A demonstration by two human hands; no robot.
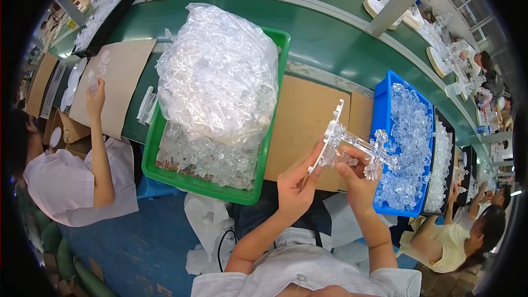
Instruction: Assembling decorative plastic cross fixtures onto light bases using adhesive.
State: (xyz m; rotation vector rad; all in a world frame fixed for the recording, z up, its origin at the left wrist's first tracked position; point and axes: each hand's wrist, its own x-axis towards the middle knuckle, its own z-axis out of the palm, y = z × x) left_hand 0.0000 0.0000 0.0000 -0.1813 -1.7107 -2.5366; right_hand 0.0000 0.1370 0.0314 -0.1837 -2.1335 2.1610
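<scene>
a clear plastic assembly with a white scalloped plate is held above a cardboard sheet. the person's left hand is closed on the plate; the right hand, near it, grips the clear part. just right stands a blue bin of clear pieces; to the left, a bulging bag rests on a green tray.

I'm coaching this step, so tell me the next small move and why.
Probably press the clear part gently toward the white strip: the left hand grips the strip, the right hand holds the clear part close to it, and whether they're seated is unclear.
</scene>
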